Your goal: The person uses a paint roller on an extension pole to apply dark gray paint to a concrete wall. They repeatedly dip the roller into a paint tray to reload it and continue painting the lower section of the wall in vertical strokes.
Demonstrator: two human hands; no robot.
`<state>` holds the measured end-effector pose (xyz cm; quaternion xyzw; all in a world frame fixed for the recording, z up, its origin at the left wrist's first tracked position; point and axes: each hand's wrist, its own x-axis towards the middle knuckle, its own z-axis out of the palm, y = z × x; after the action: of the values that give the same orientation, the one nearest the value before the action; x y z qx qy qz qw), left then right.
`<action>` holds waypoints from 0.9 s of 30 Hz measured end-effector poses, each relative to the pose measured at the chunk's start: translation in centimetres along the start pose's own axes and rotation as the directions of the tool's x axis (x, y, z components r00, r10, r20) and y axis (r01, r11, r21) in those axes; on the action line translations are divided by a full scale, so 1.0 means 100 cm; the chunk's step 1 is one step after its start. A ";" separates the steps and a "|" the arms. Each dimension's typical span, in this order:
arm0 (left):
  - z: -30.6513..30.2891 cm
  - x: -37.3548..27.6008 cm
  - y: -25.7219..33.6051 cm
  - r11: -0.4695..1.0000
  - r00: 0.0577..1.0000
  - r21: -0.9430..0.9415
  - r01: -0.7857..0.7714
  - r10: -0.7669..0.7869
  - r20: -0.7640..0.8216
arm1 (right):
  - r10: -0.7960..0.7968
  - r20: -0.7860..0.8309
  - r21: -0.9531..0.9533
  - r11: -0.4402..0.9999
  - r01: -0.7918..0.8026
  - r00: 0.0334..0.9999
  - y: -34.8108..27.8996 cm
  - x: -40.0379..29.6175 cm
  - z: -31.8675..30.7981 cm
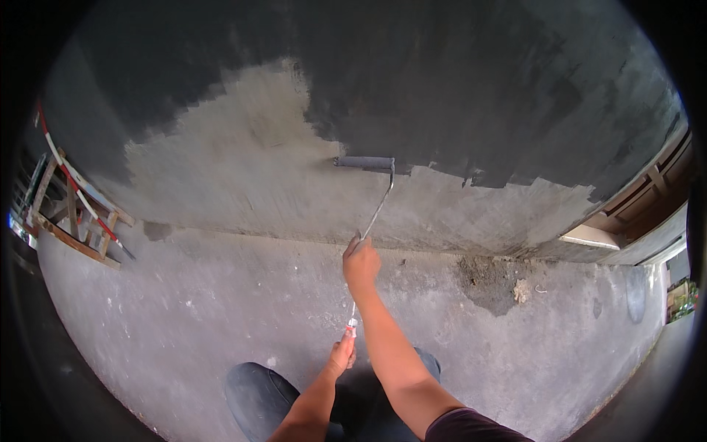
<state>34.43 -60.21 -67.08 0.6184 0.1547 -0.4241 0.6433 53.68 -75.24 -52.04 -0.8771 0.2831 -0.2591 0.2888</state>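
A paint roller (364, 162) lies against the wall, where dark grey coating (386, 83) meets the paler bare surface (248, 160). Its metal rod (377, 212) runs down from the roller's right end. My right hand (362, 262) is closed around the rod, about midway along it. Lower down, my left hand (343, 353) grips the red and white handle (351, 329). The coating covers the upper wall with a ragged lower edge; the pale area rises to a peak left of the roller.
A wooden frame (72, 237) stands at the left with a red and white striped pole (83, 196) across it. Rubble and a dark patch (491, 284) lie on the concrete floor by the wall's foot. A brown panelled door (646, 193) is at the right.
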 end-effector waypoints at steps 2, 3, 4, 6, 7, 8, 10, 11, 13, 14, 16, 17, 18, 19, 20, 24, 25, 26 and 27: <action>0.001 -0.007 0.009 1.000 0.999 -0.002 -0.025 0.025 0.027 | 0.020 0.042 0.008 1.000 -0.020 0.999 -0.009 -0.001 -0.012; 0.001 -0.008 0.023 0.998 0.997 0.000 -0.068 0.068 0.031 | -0.004 0.012 0.025 1.000 0.004 1.000 -0.021 0.004 -0.021; 0.000 -0.008 0.035 0.994 0.994 -0.004 -0.109 0.109 0.032 | -0.029 -0.013 0.041 0.999 0.030 0.999 -0.037 0.015 -0.030; -0.006 0.000 0.044 0.991 0.990 -0.044 -0.124 0.127 0.054 | -0.074 -0.058 0.050 0.996 0.077 0.996 -0.039 0.013 -0.023; -0.006 0.001 0.041 0.994 0.993 0.003 -0.112 0.112 0.044 | -0.093 -0.092 0.036 0.995 0.097 0.991 -0.028 0.014 -0.013; -0.006 -0.003 0.033 0.994 0.995 0.051 -0.100 0.098 0.033 | -0.112 -0.126 0.021 0.993 0.115 0.986 -0.016 0.013 -0.005; -0.008 -0.003 0.019 0.996 0.997 0.053 -0.071 0.069 0.027 | -0.062 -0.032 0.018 0.998 0.063 0.998 -0.007 0.000 -0.002; -0.006 0.001 0.010 0.999 0.998 0.017 -0.045 0.044 0.045 | -0.035 0.014 0.017 0.999 0.035 0.999 -0.006 -0.002 -0.001; -0.006 -0.001 0.007 0.998 0.997 -0.012 -0.065 0.065 0.040 | -0.075 -0.009 0.038 0.996 0.076 0.997 -0.023 0.002 -0.013; -0.009 0.002 0.018 0.992 0.992 -0.001 -0.123 0.123 0.014 | -0.090 -0.013 0.048 0.995 0.090 0.996 -0.032 0.004 -0.019; -0.005 0.006 0.041 0.987 0.987 -0.031 -0.155 0.156 0.048 | -0.087 -0.030 0.098 0.991 0.089 0.996 -0.045 0.021 -0.024; -0.006 0.002 0.036 0.991 0.990 -0.005 -0.136 0.136 0.031 | -0.088 -0.042 0.126 0.988 0.092 0.995 -0.048 0.024 -0.024; -0.007 0.000 0.035 0.992 0.992 0.026 -0.127 0.126 0.019 | -0.093 -0.058 0.103 0.990 0.099 0.994 -0.036 0.017 -0.015; -0.004 0.001 0.040 0.990 0.991 0.057 -0.132 0.131 0.016 | -0.106 -0.088 0.077 0.991 0.113 0.990 -0.014 0.009 0.000; -0.001 0.001 0.028 0.996 0.996 0.033 -0.079 0.078 0.031 | -0.126 -0.114 0.053 0.990 0.133 0.985 -0.002 0.003 0.007; -0.006 0.008 -0.007 0.997 0.997 0.025 -0.075 0.074 0.019 | -0.062 0.032 0.048 0.997 0.060 0.998 -0.010 -0.007 -0.004; -0.011 0.009 0.000 0.990 0.990 0.023 -0.139 0.139 0.014 | -0.087 0.033 0.112 0.990 0.082 0.996 -0.029 -0.003 -0.014; -0.011 0.009 0.008 0.979 0.979 0.025 -0.203 0.203 0.021 | -0.104 0.027 0.169 0.981 0.098 0.994 -0.037 0.001 -0.021; -0.006 0.010 0.021 0.983 0.983 0.021 -0.185 0.184 0.014 | -0.093 0.008 0.161 0.983 0.090 0.996 -0.037 0.009 -0.020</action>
<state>36.78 -60.26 -66.56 0.6344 0.0881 -0.3681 0.6739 54.41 -74.00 -47.97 -0.8650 0.2185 -0.2874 0.3486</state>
